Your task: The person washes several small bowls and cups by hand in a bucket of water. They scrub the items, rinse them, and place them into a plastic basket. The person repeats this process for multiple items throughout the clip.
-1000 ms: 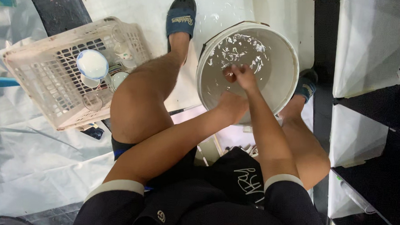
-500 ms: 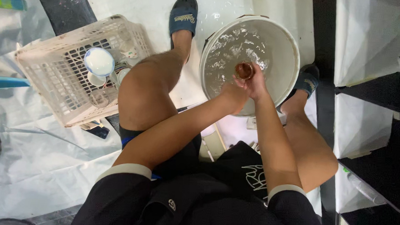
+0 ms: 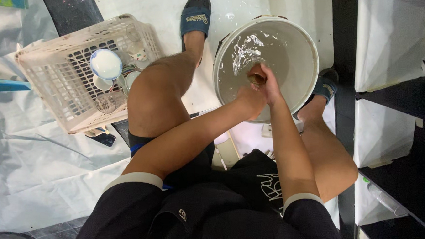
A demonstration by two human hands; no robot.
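I am squatting over a white bucket (image 3: 299, 39) of soapy water that stands between my feet. Both hands meet above the water at its near side. My right hand (image 3: 272, 87) wraps a small brown cup (image 3: 257, 79), whose round mouth faces up. My left hand (image 3: 248, 101) is closed against the cup's lower side, just left of the right hand. Most of the cup is hidden by my fingers. Foam floats on the water at the bucket's far left.
A white plastic basket (image 3: 51, 86) stands to the left of my left knee, holding a white bowl (image 3: 105, 63), a glass and other small dishes. White sheeting covers the floor on the left. White shelf panels (image 3: 390, 41) line the right side. My feet wear blue slippers (image 3: 196, 17).
A second ago my right hand's fingers were spread in the water. Both hands have since closed round the small brown cup and hold it just above the surface.
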